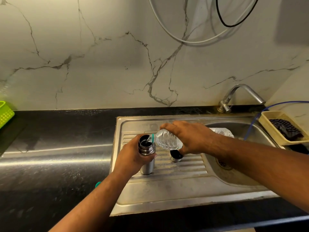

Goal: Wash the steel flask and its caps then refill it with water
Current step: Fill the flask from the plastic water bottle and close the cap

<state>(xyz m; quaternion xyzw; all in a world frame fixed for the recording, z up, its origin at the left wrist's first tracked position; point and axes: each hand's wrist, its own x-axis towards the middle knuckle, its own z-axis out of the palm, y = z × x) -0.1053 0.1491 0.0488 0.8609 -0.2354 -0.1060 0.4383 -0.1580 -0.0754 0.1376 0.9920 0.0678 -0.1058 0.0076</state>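
Observation:
The steel flask [147, 166] stands upright and uncapped on the ribbed drainboard [184, 166] of the sink. My left hand [130, 156] grips it around the upper body. My right hand [190, 136] holds a clear plastic water bottle [167, 139] tipped on its side, its green-ringed mouth over the flask's opening, and water runs into the flask. A steel cap [175, 156] with a dark inside sits on the drainboard just under my right hand. A small green bottle cap [98, 184] lies on the counter beside my left forearm.
The sink basin [234, 174] with its drain lies right of the drainboard, under a steel tap [240, 96]. A beige basket [275, 129] holding a dark cloth sits at the right edge, with a blue hose [254, 121] beside it. A green basket [5, 113] stands far left on the black counter.

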